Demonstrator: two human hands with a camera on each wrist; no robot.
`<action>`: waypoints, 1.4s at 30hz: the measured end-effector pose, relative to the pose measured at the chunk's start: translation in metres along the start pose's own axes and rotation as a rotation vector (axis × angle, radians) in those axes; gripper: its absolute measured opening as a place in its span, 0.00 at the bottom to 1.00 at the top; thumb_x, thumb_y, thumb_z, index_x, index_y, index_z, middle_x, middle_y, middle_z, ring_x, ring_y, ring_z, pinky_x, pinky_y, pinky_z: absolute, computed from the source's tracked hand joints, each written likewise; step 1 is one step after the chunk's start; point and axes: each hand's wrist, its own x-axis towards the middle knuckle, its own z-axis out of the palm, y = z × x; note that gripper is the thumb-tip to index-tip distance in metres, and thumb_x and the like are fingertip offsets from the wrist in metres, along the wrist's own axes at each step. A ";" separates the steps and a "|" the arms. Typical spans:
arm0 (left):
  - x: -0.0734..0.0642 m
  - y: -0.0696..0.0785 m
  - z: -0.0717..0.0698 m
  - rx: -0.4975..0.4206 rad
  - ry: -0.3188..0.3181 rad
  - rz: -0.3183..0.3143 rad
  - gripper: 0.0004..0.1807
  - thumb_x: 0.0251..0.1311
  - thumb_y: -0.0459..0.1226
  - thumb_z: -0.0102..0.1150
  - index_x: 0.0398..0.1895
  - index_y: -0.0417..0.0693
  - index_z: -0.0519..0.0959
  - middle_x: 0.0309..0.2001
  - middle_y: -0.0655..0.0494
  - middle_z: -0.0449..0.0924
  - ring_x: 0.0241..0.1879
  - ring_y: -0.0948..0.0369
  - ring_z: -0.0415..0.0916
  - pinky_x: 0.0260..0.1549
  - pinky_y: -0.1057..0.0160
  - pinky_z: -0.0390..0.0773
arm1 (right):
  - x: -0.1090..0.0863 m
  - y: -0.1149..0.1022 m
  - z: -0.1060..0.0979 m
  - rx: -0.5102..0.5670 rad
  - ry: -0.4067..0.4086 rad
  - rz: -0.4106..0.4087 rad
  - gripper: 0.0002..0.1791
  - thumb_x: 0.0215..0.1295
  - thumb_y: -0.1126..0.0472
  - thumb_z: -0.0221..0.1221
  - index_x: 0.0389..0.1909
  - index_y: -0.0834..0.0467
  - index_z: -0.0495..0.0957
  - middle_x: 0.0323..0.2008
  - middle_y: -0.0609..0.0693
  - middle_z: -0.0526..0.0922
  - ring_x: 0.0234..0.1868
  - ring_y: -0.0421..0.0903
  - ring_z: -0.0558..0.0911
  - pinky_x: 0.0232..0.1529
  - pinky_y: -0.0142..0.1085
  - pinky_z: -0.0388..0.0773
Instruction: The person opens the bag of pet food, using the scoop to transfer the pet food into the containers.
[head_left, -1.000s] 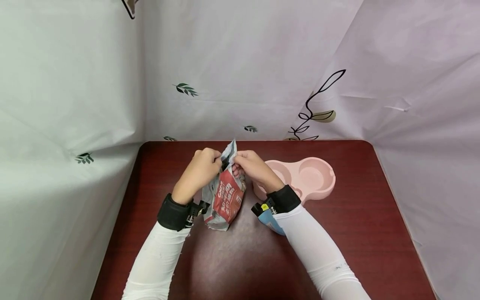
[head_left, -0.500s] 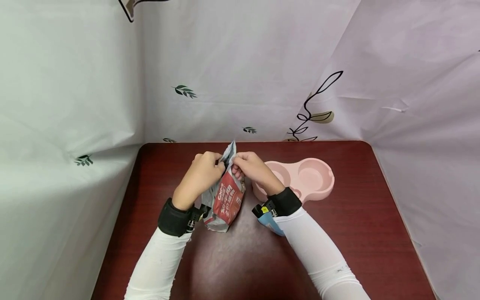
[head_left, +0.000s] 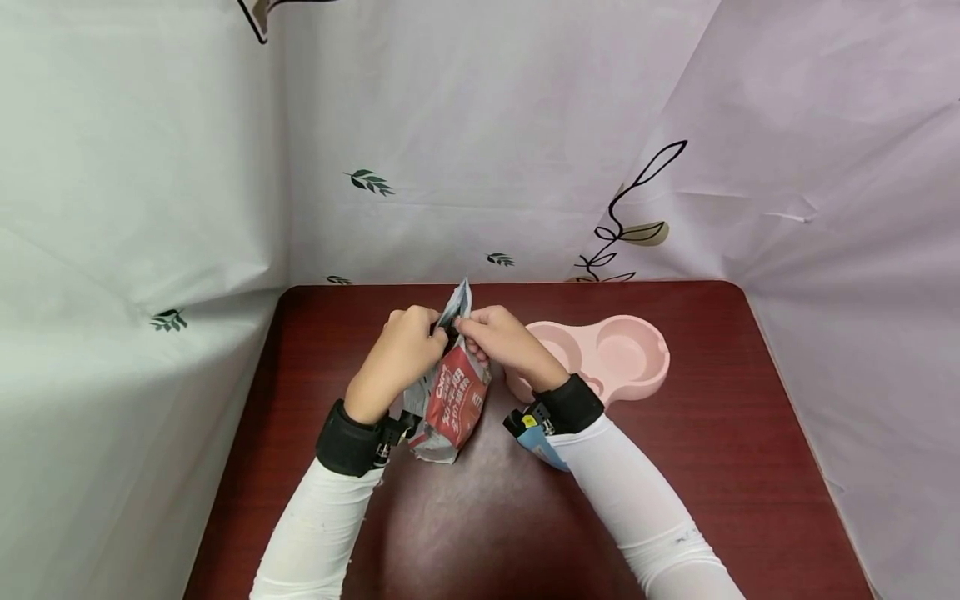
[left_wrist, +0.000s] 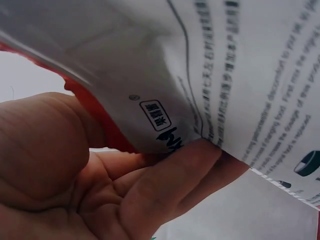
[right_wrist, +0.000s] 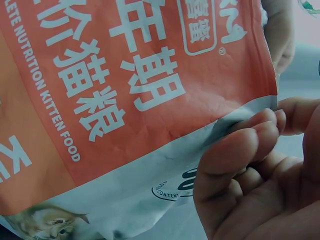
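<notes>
A red and white kitten food bag (head_left: 456, 400) stands on the table, its top gathered between the two hands. My left hand (head_left: 401, 354) pinches the left side of the bag's top edge. On the opposite side my right hand (head_left: 508, 340) holds the upper edge between thumb and curled fingers. A dark gap shows at the mouth between them, and a pale corner sticks up behind. In the left wrist view the fingers (left_wrist: 165, 187) press against the bag's printed white side. Red front lettering and a kitten picture on the bag (right_wrist: 150, 95) fill the right wrist view.
Right of the bag, partly behind my right hand, sits a pink double-bowl pet feeder (head_left: 590, 354). A blue object (head_left: 542, 446) lies partly hidden beneath my right wrist. The dark red table (head_left: 720, 375) is enclosed by pale patterned cloth (head_left: 480, 150).
My right thumb and fingers have shifted slightly left along the bag's top edge. The left hand has moved a little toward the bag. Bag and pet feeder stay in place.
</notes>
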 end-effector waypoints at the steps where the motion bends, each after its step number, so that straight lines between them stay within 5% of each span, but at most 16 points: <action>1: 0.000 0.000 0.000 0.003 0.006 0.005 0.17 0.65 0.32 0.48 0.16 0.47 0.67 0.15 0.56 0.56 0.11 0.59 0.57 0.12 0.65 0.59 | -0.001 0.000 0.000 0.012 0.000 -0.004 0.23 0.72 0.57 0.49 0.15 0.59 0.64 0.15 0.50 0.64 0.16 0.47 0.65 0.19 0.34 0.64; 15: -0.005 0.003 -0.002 0.047 0.043 0.025 0.14 0.66 0.30 0.46 0.23 0.43 0.77 0.16 0.54 0.60 0.13 0.59 0.59 0.14 0.64 0.60 | -0.006 0.001 -0.013 0.036 -0.025 -0.014 0.21 0.68 0.67 0.47 0.13 0.60 0.63 0.12 0.50 0.62 0.14 0.48 0.62 0.17 0.35 0.61; 23: -0.007 -0.002 -0.004 0.021 0.036 0.012 0.15 0.67 0.31 0.45 0.48 0.39 0.82 0.22 0.48 0.74 0.14 0.58 0.65 0.13 0.64 0.64 | -0.010 0.002 -0.021 -0.001 -0.043 -0.046 0.21 0.68 0.66 0.47 0.12 0.59 0.64 0.11 0.48 0.62 0.12 0.43 0.62 0.15 0.34 0.60; 34: -0.015 -0.008 -0.011 0.031 0.053 0.014 0.17 0.66 0.29 0.43 0.50 0.40 0.82 0.16 0.53 0.64 0.10 0.61 0.55 0.13 0.65 0.57 | -0.016 0.002 -0.035 -0.063 -0.062 -0.099 0.21 0.64 0.68 0.46 0.10 0.56 0.61 0.09 0.48 0.62 0.11 0.45 0.60 0.16 0.37 0.60; 42: -0.018 -0.013 -0.013 0.038 0.066 0.018 0.18 0.66 0.30 0.44 0.53 0.39 0.80 0.19 0.50 0.71 0.11 0.61 0.58 0.12 0.65 0.60 | -0.019 0.006 -0.040 -0.058 -0.071 -0.089 0.21 0.63 0.68 0.46 0.09 0.57 0.62 0.09 0.48 0.61 0.11 0.46 0.60 0.16 0.37 0.59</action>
